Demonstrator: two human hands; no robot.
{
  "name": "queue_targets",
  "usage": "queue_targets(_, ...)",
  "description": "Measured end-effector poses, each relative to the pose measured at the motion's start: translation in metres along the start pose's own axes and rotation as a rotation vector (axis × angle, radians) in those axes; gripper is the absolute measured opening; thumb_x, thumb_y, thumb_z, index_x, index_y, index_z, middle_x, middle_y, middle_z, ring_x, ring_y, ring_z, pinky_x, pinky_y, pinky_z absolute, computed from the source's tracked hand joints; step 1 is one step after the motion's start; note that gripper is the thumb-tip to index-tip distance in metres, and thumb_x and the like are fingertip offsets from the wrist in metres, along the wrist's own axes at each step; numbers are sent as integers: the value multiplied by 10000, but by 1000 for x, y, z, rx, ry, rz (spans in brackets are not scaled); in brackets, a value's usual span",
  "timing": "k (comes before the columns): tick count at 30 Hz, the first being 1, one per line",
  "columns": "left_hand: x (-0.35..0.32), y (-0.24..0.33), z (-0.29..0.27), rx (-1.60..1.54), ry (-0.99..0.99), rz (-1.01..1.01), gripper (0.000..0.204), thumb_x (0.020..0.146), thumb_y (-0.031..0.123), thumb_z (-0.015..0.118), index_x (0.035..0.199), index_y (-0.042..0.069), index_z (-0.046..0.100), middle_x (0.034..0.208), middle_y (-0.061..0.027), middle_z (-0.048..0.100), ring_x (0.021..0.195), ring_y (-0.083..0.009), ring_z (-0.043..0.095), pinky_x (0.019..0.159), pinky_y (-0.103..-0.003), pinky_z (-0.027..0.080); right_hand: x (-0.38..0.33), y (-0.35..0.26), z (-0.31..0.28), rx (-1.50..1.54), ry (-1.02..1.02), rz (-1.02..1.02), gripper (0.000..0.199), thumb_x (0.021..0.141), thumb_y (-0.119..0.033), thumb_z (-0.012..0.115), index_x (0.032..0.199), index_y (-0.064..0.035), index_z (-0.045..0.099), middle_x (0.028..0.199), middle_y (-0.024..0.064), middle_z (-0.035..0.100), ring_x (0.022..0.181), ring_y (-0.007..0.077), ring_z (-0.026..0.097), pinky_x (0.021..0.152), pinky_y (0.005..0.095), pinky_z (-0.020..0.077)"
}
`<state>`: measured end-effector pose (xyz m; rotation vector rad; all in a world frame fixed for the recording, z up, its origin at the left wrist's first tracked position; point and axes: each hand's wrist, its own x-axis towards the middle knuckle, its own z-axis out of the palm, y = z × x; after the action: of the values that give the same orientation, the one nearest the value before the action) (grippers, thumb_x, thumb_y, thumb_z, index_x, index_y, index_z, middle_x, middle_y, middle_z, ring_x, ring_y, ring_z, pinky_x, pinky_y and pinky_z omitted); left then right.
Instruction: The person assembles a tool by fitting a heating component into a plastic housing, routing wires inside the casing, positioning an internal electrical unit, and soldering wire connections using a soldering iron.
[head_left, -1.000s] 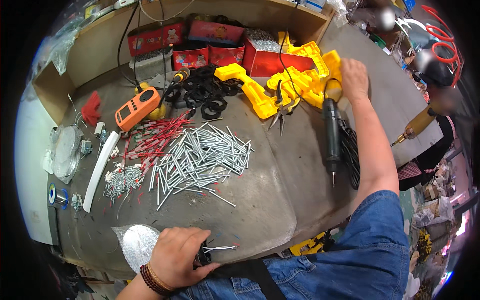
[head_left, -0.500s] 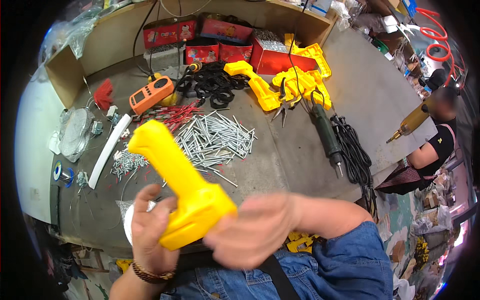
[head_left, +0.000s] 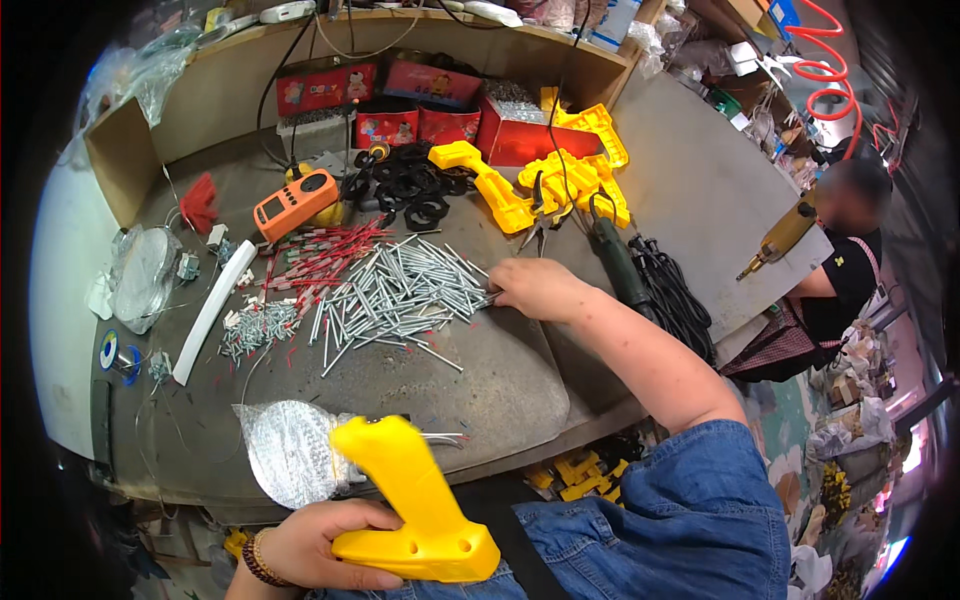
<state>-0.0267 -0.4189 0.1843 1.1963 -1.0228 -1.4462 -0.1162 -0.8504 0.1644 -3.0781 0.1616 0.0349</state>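
My left hand grips a yellow plastic tool housing low in front of me. The base of the housing lies by my fingers and its long handle part points up and away. My right hand reaches over the table to the right edge of a pile of long silvery metal rods. Its fingertips are pinched together there; what lies between them is hidden. Bubble wrap rests on the table's near edge, beyond the left hand.
Pliers, yellow housings and a dark green corded power screwdriver lie beyond my right hand. Red wired parts, an orange meter and red boxes stand farther back. Another person is at the right.
My right hand has left the yellow housing and moved forward to the rods. My left hand has lowered the housing toward me and turned it.
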Motion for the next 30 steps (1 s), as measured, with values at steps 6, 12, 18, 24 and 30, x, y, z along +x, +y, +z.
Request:
queue_targets(6,-5,-4,10,-56,322,129,523,774,37,831,1228,-38,585,1152,-110,650,1024,-151,634,914,-294,507,-8,-16,-31,-112,-49,98,210,867,-265,655,952,-73,662,980,121,666,972,318,645,819,435,513)
queue_targets(12,3,-6,20,63,617,161,495,773,54,817,1200,-21,576,998,-73,675,918,-117,654,833,-261,520,-33,-9,-32,-99,-76,219,201,858,-256,668,906,-62,684,902,126,693,904,330,660,780,438,516)
queue_targets(18,1,-14,24,57,617,195,454,779,79,817,1158,-10,583,988,-76,674,904,-114,655,819,-253,519,-57,-16,-16,132,-114,354,197,844,-245,693,931,-69,692,901,129,711,885,327,669,780,434,520)
queue_targets(24,1,-19,27,129,571,186,445,778,105,823,1143,-10,596,999,-87,679,915,-123,659,826,-266,522,-54,-30,-4,85,15,330,206,830,-232,725,905,-46,676,863,116,672,825,292,653,746,399,508)
queue_targets(30,3,-18,29,174,605,210,442,778,133,826,1135,-4,604,998,-87,687,907,-125,662,819,-270,523,-49,-50,-2,-81,83,269,179,874,-194,684,979,-51,663,953,114,663,902,278,656,815,387,514)
